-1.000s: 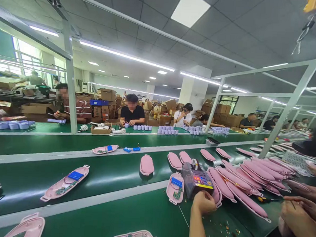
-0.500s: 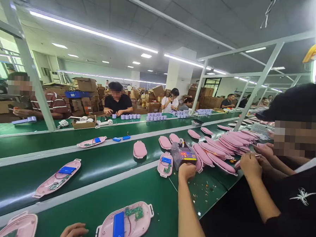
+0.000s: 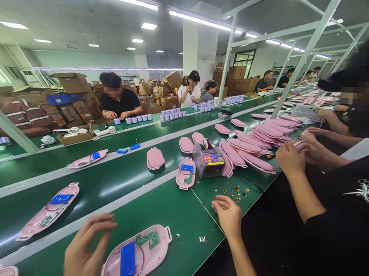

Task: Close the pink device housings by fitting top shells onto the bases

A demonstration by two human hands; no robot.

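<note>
Pink shell (image 3: 155, 256) sits open on the bench (image 3: 181, 259), battery (image 3: 127, 260) inside; we'd call this lining up, no grip yet. Left of the shell our left hand (image 3: 87, 248) is loose, empty; right of it our right hand's (image 3: 230, 216) fingertips nearly meet, can't tell if on anything. Next probably calls for steadying the shell's rim.

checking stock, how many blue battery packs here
6 battery packs: one in the open shell beside the left hand, one beside the tape dispenser, one at left on the belt, one farther back, two right of that. Others may be hidden.
</note>
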